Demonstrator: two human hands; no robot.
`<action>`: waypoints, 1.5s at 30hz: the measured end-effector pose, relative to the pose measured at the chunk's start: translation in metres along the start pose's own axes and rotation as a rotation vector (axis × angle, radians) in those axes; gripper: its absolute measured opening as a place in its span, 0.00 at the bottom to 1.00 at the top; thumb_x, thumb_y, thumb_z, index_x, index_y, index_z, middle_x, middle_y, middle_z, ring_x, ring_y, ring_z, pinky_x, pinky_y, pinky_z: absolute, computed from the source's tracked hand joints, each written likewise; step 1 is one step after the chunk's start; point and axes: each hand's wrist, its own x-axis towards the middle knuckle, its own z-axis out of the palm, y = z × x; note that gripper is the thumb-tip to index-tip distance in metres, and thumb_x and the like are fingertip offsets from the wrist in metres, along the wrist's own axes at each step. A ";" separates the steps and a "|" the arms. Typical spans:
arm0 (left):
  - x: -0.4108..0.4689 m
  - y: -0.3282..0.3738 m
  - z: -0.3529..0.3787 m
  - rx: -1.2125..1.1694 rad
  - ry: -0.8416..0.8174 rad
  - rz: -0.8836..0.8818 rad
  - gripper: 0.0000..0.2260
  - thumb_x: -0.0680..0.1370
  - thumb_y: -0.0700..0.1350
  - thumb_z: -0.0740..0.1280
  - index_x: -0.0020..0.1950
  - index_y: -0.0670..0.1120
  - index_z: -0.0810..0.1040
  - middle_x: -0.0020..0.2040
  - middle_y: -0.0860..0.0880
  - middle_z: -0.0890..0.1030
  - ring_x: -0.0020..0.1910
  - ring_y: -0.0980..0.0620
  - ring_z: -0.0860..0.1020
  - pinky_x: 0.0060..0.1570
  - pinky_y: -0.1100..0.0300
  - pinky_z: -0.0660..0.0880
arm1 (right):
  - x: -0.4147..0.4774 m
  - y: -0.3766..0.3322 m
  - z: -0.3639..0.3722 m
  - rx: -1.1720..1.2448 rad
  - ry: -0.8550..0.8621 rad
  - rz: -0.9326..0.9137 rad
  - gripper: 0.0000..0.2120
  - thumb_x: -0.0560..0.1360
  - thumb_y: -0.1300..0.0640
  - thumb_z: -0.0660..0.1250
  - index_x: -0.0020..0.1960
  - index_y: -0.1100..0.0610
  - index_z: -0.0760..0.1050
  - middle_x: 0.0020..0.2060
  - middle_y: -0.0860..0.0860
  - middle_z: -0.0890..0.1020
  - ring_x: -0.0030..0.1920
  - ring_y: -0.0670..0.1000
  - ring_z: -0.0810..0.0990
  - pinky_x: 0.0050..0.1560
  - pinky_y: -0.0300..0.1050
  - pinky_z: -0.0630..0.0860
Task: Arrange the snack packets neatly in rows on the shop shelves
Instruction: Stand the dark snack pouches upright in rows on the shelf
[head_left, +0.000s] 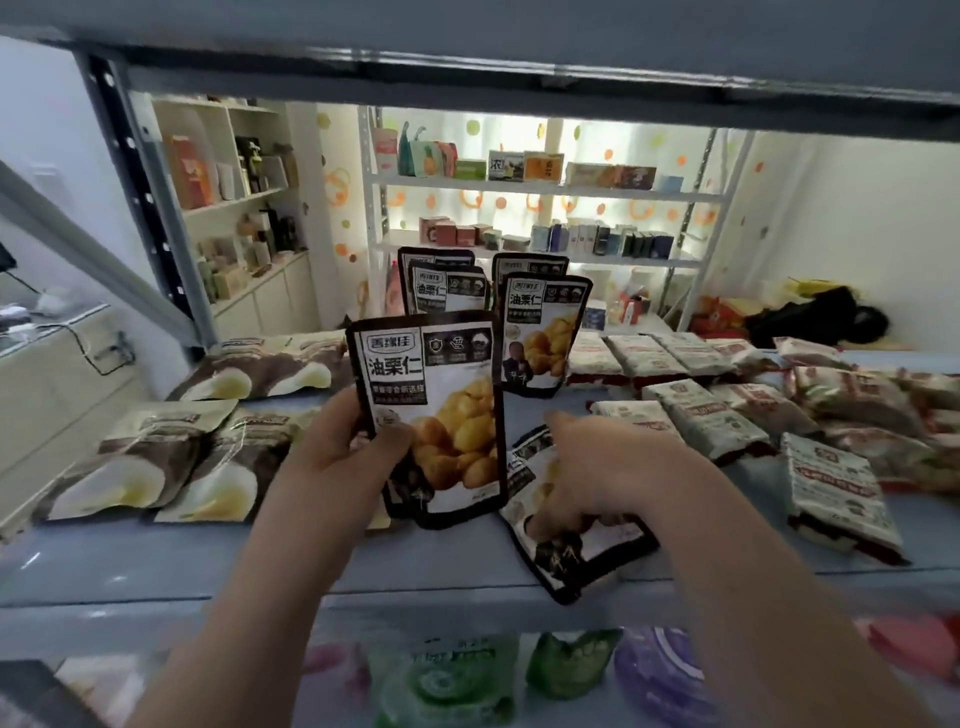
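My left hand (348, 447) grips a black-and-white chestnut snack packet (436, 410) by its left edge and holds it upright above the blue shelf (208, 551). My right hand (597, 467) rests on another chestnut packet (571, 540) that lies flat near the shelf's front edge, fingers curled onto it. Behind them, more chestnut packets stand upright in two short rows, one row at the left (447, 286) and one at the right (545, 327).
Brown-and-cream packets (156, 462) lie flat at the left of the shelf. White-and-red packets (727, 410) lie in rows at the right. A shelf board (467, 67) runs overhead. Green and purple packets (519, 675) sit on the shelf below. Stocked shelves stand behind.
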 end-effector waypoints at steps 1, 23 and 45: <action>0.006 0.003 -0.005 -0.003 -0.031 0.005 0.14 0.72 0.52 0.66 0.57 0.62 0.79 0.51 0.57 0.84 0.51 0.51 0.83 0.54 0.42 0.78 | -0.002 0.001 0.000 0.028 0.034 0.015 0.46 0.56 0.38 0.80 0.66 0.53 0.63 0.42 0.47 0.79 0.34 0.48 0.78 0.29 0.42 0.73; 0.117 0.002 0.003 0.407 -0.152 0.006 0.14 0.71 0.37 0.68 0.41 0.58 0.82 0.39 0.52 0.85 0.39 0.50 0.84 0.40 0.49 0.83 | 0.055 0.048 -0.030 1.155 0.644 -0.351 0.13 0.68 0.53 0.75 0.49 0.40 0.82 0.43 0.46 0.86 0.42 0.53 0.86 0.40 0.47 0.83; 0.117 -0.001 0.004 0.501 -0.201 0.075 0.13 0.74 0.38 0.69 0.48 0.58 0.80 0.43 0.55 0.83 0.36 0.56 0.84 0.39 0.53 0.83 | 0.049 0.093 -0.019 0.898 0.303 -0.252 0.20 0.59 0.42 0.73 0.51 0.35 0.78 0.47 0.42 0.85 0.45 0.46 0.85 0.45 0.51 0.83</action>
